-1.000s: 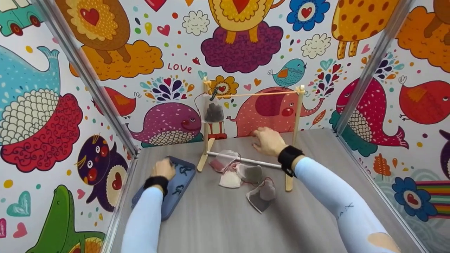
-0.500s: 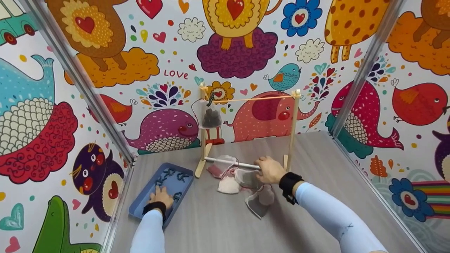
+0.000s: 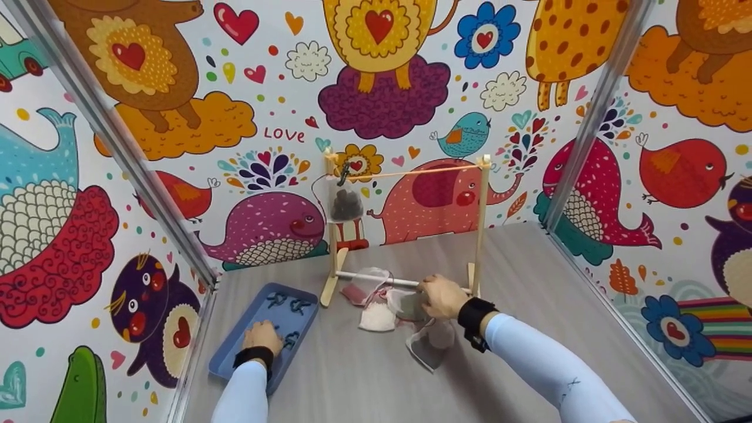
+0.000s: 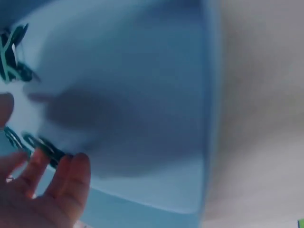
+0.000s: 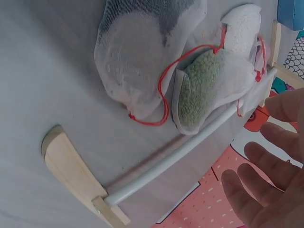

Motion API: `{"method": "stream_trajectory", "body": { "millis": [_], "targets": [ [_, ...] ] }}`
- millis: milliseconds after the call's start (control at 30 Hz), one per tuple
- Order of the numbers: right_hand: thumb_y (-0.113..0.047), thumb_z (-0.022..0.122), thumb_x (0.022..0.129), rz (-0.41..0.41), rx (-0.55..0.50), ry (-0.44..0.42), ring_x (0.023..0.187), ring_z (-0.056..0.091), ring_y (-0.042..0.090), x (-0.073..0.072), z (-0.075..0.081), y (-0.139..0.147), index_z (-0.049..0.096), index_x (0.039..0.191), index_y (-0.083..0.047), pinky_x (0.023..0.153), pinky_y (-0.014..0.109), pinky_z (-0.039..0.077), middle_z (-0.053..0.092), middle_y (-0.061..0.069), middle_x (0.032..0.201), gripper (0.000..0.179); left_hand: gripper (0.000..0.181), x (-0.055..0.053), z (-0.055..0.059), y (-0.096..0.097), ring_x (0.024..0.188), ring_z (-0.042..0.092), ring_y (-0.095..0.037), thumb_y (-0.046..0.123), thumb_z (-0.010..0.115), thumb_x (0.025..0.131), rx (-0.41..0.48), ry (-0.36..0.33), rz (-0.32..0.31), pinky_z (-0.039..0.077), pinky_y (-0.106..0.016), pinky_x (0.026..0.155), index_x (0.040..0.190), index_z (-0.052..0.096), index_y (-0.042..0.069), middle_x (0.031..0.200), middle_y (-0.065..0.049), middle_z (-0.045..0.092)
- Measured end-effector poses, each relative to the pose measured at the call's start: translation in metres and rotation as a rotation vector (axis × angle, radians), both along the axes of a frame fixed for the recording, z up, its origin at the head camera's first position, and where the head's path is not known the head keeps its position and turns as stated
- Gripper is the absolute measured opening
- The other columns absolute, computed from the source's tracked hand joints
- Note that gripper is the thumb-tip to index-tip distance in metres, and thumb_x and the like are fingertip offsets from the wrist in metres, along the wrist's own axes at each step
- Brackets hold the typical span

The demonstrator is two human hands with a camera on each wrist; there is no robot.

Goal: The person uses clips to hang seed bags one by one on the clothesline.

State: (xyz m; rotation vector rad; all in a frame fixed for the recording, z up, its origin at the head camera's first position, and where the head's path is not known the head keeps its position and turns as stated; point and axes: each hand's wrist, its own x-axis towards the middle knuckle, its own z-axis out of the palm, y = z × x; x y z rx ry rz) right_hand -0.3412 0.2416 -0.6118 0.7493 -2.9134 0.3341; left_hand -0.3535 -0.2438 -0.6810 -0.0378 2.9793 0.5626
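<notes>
Blue tray [image 4: 161,85]: beneath the fingers of the left hand [image 3: 262,338]; a knock on its wall could slide it, if it is light.
Left fingers: loosely bent, thumb apart; no grip shown.
Green clip [image 4: 47,146]: at the left fingertips; contact cannot be confirmed. Another clip lies close by; a hasty pinch could take it askew or bring both.
Right hand [image 3: 443,298]: fingers parted, nothing held.
Green-filled bag [image 5: 199,90]: just below the right fingers; lifted by loose mesh alone, it might slip.
Red cord [image 5: 164,88]: beside that bag, seemingly tied to the grey bag [image 3: 427,351]; if snagged, it could drag the neighbour along.
White rod [image 5: 166,159]: close to the right fingers; a bump could shift the stand [image 3: 482,223].
String [image 3: 423,172]: beyond and above the right fingers, hanging bag [image 3: 346,202] at one end; added weight could sag it.
</notes>
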Motion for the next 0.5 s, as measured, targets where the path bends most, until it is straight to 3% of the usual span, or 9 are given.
{"method": "stream_trajectory", "body": {
  "millis": [133,367,500],
  "targets": [
    [-0.004,0.072,0.085,0.058,-0.012,0.054,0.098,0.073,0.038,0.003,-0.006,-0.003,0.079,0.099,-0.003,0.087,0.05,0.063,0.078,0.015,0.1,0.015,0.03,0.009,-0.003,0.001,0.102,0.076,-0.054,0.01,0.078,0.098,0.001,0.057,0.052,0.063,-0.064,0.093,0.116,0.075,-0.013,0.112,-0.036,0.077],
    [0.0,0.07,0.085,0.097,-0.038,0.04,0.096,0.075,0.039,0.009,-0.007,-0.012,0.082,0.097,-0.002,0.085,0.05,0.064,0.082,0.014,0.097,0.017,0.038,0.026,0.002,0.006,0.097,0.075,-0.053,0.014,0.08,0.098,0.01,0.041,0.124,0.064,-0.063,0.088,0.124,0.072,-0.013,0.118,-0.042,0.069],
    [-0.001,0.071,0.083,0.12,-0.049,0.039,0.095,0.077,0.039,0.011,-0.004,-0.02,0.082,0.094,-0.003,0.085,0.05,0.065,0.083,0.014,0.097,0.016,0.033,0.028,0.007,0.002,0.097,0.077,-0.051,0.015,0.08,0.097,0.036,0.01,0.155,0.064,-0.062,0.087,0.115,0.074,-0.012,0.11,-0.036,0.077]
  ]
}}
